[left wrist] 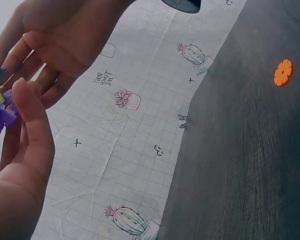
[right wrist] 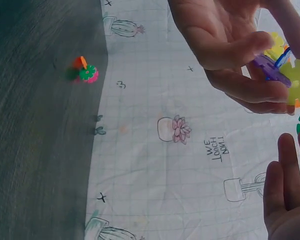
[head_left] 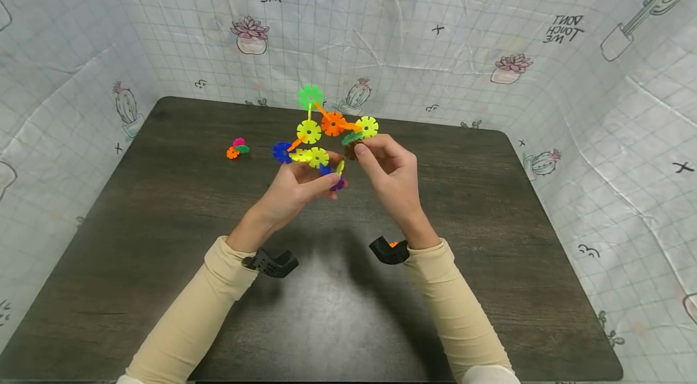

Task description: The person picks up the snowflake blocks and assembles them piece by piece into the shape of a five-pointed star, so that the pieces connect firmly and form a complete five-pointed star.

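Above the table, both hands hold a bent chain of slotted plastic flower discs (head_left: 308, 132), joined edge to edge in green, yellow, orange and blue. My left hand (head_left: 294, 190) pinches the purple disc (head_left: 337, 184) at the chain's near end, thumb on top; the right wrist view shows this purple disc (right wrist: 270, 70) between thumb and fingers. At the other end, my right hand (head_left: 394, 175) pinches a brown disc (head_left: 351, 150) between thumb and forefinger. A dark green disc (head_left: 353, 138) sits just above the brown one. Fingers partly hide both ends.
A small cluster of pink, green and orange discs (head_left: 237, 149) lies on the dark table (head_left: 163, 221), left of the hands. A loose orange disc (left wrist: 283, 73) also lies on the table, mostly hidden behind the right wrist in the head view. Printed fabric (head_left: 414, 57) surrounds the table.
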The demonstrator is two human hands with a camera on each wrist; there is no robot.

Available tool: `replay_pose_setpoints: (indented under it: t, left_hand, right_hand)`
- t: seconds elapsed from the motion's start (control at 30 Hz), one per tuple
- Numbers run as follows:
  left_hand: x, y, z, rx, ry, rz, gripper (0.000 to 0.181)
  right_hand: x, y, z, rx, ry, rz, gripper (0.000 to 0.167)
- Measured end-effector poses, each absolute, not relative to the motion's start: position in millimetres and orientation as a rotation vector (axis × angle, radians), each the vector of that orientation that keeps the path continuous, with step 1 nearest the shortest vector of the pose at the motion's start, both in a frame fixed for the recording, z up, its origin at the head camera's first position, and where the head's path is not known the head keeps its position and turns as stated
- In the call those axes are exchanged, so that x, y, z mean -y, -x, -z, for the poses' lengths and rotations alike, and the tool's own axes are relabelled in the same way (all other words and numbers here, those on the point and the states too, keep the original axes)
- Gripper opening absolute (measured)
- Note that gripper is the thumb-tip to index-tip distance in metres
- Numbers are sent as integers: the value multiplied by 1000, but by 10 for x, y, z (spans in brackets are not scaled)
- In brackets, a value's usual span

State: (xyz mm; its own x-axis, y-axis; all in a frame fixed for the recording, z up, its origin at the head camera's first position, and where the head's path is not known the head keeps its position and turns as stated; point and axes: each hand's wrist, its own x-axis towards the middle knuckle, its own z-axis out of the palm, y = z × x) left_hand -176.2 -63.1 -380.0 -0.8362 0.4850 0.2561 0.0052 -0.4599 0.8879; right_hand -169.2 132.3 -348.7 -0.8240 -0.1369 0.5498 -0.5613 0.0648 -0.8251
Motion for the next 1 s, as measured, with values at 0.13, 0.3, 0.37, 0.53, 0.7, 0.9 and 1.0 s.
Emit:
replay_pose_setpoints:
  t: [0.13,0.3,0.37,0.53,0.7,0.9,1.0]
  left_hand:
    - [610,1762,3816,-1511,-725,-2363,27]
    - [585,1764,3839,-1590,-709,-2358,28]
    - [581,1757,3838,-1611,-694,-2354,29]
    - [582,1752,3834,-1628,-690,-2356,27]
    - [600,1758,3824,-1623,-694,-2347,27]
    - [608,1749,3786,-1685,-708,-2281,29]
    - [604,1757,3779,-1699,-739,-2265,30]
  right_hand:
    - [-1332,1684,3490,2024,-719,-1767,10]
    - [-1347,1691,3520,1995,-758,-1711,10]
    - [-1354,1695,3523,1984,-772,-1705,12]
    - [-1359,1694,3512,2004,-772,-1706,10]
    - [-1353,1706,3499,2051,-760,-1693,9]
    - [-1348,1733,3467,2090,-781,-1684,8]
    - [-1346,1744,3455,2100,-788,-1699,7]
